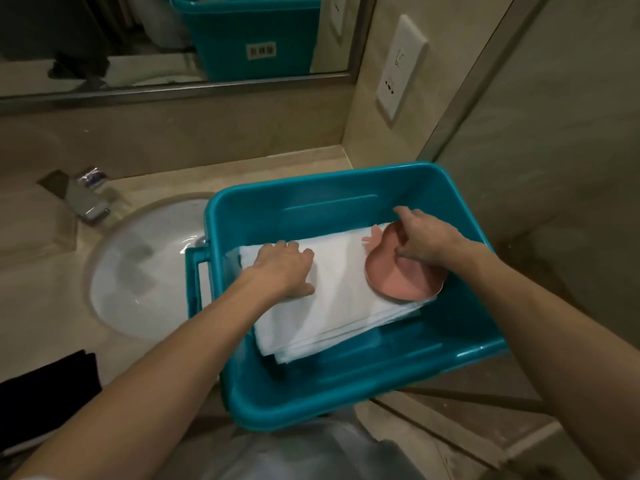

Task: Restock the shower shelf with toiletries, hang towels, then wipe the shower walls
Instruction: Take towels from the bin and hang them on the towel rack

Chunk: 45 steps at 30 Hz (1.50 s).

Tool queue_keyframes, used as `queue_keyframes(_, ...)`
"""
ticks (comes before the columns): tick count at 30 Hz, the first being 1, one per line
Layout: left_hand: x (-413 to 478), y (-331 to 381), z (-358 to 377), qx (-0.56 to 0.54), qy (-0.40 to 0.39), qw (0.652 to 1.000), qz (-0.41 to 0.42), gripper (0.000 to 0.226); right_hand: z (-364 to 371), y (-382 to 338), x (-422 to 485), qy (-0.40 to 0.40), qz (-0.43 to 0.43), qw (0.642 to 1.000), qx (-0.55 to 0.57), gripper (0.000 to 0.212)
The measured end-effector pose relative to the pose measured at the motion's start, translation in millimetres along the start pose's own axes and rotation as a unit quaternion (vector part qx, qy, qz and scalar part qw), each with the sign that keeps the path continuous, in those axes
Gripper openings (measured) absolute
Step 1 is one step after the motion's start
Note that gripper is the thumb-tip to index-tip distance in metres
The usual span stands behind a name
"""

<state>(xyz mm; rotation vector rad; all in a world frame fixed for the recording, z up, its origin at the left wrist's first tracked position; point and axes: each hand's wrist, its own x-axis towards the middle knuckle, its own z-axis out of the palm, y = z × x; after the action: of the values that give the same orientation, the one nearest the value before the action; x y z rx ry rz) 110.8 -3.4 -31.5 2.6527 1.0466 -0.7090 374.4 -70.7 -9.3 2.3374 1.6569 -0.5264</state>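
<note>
Left hand [287, 268], fingers together, presses folded white towels [346, 292]; right hand [427, 242] pinches a pink plastic dish [398, 284] by its rim, a shallow grip that may slip.

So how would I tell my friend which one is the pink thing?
Find the big teal tub on the counter beside the round sink. Inside lies a stack of folded white towels, and the pink dish sits on their right end, under the right hand. It is the only pink, rounded thing there.
</note>
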Motion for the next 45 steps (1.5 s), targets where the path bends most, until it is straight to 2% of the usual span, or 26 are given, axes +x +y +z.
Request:
queue_keyframes(1, 5, 0, 0, -0.004, -0.003, 1.0, -0.011, 0.055, 0, 1, 4, -0.013, -0.009, 1.0, -0.01, 0.078)
queue_keyframes(3, 14, -2, -1, -0.029, 0.005, 0.999, -0.031, 0.05, -4, 3, 11, -0.003, -0.043, 0.999, -0.023, 0.053)
queue_keyframes(6, 22, -6, -3, -0.081, 0.03, 0.995, -0.052, 0.035, -9, -4, 0, -0.003, -0.129, 0.99, 0.05, 0.02)
queue_keyframes(8, 25, -10, -6, -0.095, 0.038, 0.992, -0.067, 0.032, -13, -13, -16, -0.072, -0.192, 0.974, 0.094, 0.02)
queue_keyframes(11, 26, -17, -8, -0.072, 0.005, 0.992, -0.101, 0.048, -15, -17, -27, -0.212, -0.203, 0.943, 0.156, 0.021)
queue_keyframes(13, 28, -23, -8, -0.063, -0.042, 0.989, -0.129, 0.063, -13, -15, -15, -0.187, -0.199, 0.947, 0.167, 0.018)
queue_keyframes(15, 32, -29, -7, -0.074, -0.088, 0.982, -0.152, 0.073, -10, -9, 8, -0.104, -0.189, 0.97, 0.111, 0.013)
queue_keyframes(18, 37, -37, -5, -0.096, -0.124, 0.972, -0.175, 0.087, -4, -2, 44, -0.054, -0.178, 0.983, -0.002, 0.046)
queue_keyframes(20, 40, -42, -6, -0.109, -0.148, 0.966, -0.183, 0.095, 1, 3, 65, -0.08, -0.163, 0.983, -0.04, 0.07)
queue_keyframes(22, 43, -46, -7, -0.143, -0.172, 0.957, -0.184, 0.094, 5, 8, 81, -0.149, -0.141, 0.978, -0.029, 0.082)
queue_keyframes(25, 47, -52, -11, -0.174, -0.199, 0.947, -0.184, 0.091, 5, 14, 91, -0.223, -0.125, 0.967, 0.01, 0.073)
queue_keyframes(29, 48, -57, -16, -0.16, -0.227, 0.945, -0.172, 0.091, 3, 16, 93, -0.258, -0.122, 0.958, -0.018, 0.065)
queue_keyframes(33, 43, -64, -29, -0.168, -0.265, 0.94, -0.131, 0.085, -6, 20, 84, -0.272, -0.112, 0.955, 0.032, 0.06)
queue_keyframes(39, 17, -56, -47, -0.156, -0.236, 0.955, -0.093, 0.063, -16, 30, 43, -0.19, -0.092, 0.97, 0.123, 0.06)
queue_keyframes(45, -36, -49, -71, -0.141, -0.112, 0.979, -0.099, 0.06, -36, 46, -1, -0.085, -0.115, 0.972, 0.186, 0.06)
